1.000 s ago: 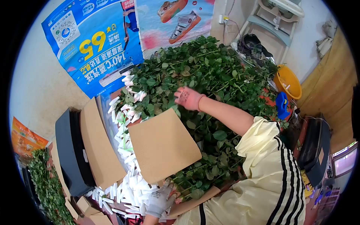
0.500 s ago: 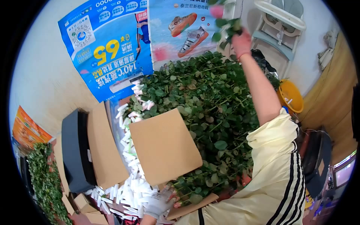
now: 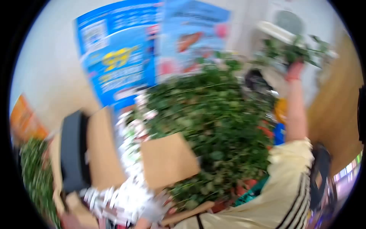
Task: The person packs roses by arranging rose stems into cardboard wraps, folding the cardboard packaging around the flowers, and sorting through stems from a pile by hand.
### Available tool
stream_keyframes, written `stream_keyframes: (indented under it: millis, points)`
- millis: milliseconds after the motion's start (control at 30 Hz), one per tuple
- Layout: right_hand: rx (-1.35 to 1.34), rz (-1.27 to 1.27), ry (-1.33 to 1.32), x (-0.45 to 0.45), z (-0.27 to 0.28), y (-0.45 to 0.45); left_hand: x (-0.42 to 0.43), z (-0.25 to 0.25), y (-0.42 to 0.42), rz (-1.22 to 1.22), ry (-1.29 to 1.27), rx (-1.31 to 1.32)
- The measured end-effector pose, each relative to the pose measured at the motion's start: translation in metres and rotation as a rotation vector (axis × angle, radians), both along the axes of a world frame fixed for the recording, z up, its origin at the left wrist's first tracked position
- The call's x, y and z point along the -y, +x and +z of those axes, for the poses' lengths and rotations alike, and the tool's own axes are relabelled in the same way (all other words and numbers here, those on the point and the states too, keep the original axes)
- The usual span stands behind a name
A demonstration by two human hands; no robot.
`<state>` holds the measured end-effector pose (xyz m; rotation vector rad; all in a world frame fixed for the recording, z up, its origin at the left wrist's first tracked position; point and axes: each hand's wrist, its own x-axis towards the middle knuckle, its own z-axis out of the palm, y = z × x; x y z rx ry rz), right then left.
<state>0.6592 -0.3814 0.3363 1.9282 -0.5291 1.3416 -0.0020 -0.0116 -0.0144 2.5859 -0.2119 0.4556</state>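
Head view: off the far-right corner of the leafy heap (image 3: 217,114), the right hand (image 3: 294,72) has fingers clamped on leafy stems (image 3: 294,52), foliage spreading crosswise; the left hand (image 3: 154,210) sits by the heap's near-left corner, fingers too blurred to tell.

The head-worn camera looks forward and down through a round, black-edged wide view, which is blurred. The left hand (image 3: 154,210) and striped sleeve (image 3: 284,192) show close, low down; beyond the leafy stems (image 3: 217,122), the blue wall poster (image 3: 114,49) stands farther off.
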Motion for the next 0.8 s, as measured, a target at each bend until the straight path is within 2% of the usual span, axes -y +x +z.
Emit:
stream_keyframes:
  millis: [33,67,100,167,233,267,333,367,400,433,467,500,533,567,600,633,667,700,733,800]
  points:
    - [-0.002,0.505,0.147,-0.005,-0.013,0.004,-0.005,-0.002,0.001,-0.053,0.013,-0.080]
    - [-0.042,0.924,0.274,-0.026,-0.017,-0.036,-0.012,-0.020,0.001,-0.164,0.187,0.113]
    - [-0.096,1.196,0.328,-0.055,-0.020,-0.054,-0.008,-0.044,0.001,-0.174,-0.115,-0.153]
    - [-0.188,1.450,0.296,-0.100,-0.030,-0.080,0.001,-0.092,0.005,0.020,-0.812,-0.566]
    - [-0.256,1.556,0.194,-0.126,-0.045,-0.098,-0.007,-0.086,0.004,-0.071,-0.976,-0.686]
    - [-0.274,1.602,0.139,-0.141,-0.052,-0.103,-0.006,-0.067,0.004,0.002,-0.644,-0.588]
    - [-0.305,1.645,-0.002,-0.170,-0.075,-0.115,0.000,-0.045,0.006,-0.003,-0.301,-0.491]
    - [-0.328,1.626,-0.078,-0.186,-0.088,-0.120,0.000,-0.040,0.005,0.085,-0.297,-0.563]
    - [-0.268,1.325,-0.331,-0.201,-0.123,-0.094,0.000,-0.041,0.006,0.153,-0.285,-0.631]
    - [-0.498,1.314,-0.229,-0.217,-0.138,-0.118,0.002,-0.064,0.000,0.129,-0.389,-0.566]
    - [-0.432,1.446,-0.313,-0.230,-0.159,-0.112,-0.001,-0.068,0.002,0.094,-0.438,-0.537]
    - [-0.636,1.364,-0.240,-0.247,-0.165,-0.144,-0.003,-0.072,0.004,0.058,-0.486,-0.508]
    - [-0.889,1.245,-0.182,-0.263,-0.171,-0.151,-0.003,-0.047,0.003,0.100,-0.389,-0.503]
    - [-0.916,1.278,-0.291,-0.267,-0.206,-0.135,-0.003,-0.032,0.002,0.159,-0.294,-0.498]
    - [-1.089,1.231,-0.321,-0.271,-0.239,-0.118,-0.002,-0.032,0.003,0.152,-0.296,-0.495]
    - [-1.213,1.033,-0.488,-0.269,-0.267,-0.114,-0.002,-0.034,0.003,0.155,-0.297,-0.524]
    - [-1.447,0.746,-0.424,-0.280,-0.261,-0.129,-0.003,-0.034,0.002,0.164,-0.302,-0.557]
    - [-1.528,0.554,-0.335,-0.293,-0.263,-0.122,-0.003,-0.032,0.004,0.168,-0.185,-0.567]
    - [-1.599,0.356,-0.243,-0.308,-0.260,-0.117,-0.003,-0.027,0.005,0.176,-0.193,-0.572]
    - [-1.600,0.385,-0.223,-0.344,-0.246,-0.114,-0.006,-0.015,0.008,0.146,-0.229,-0.667]
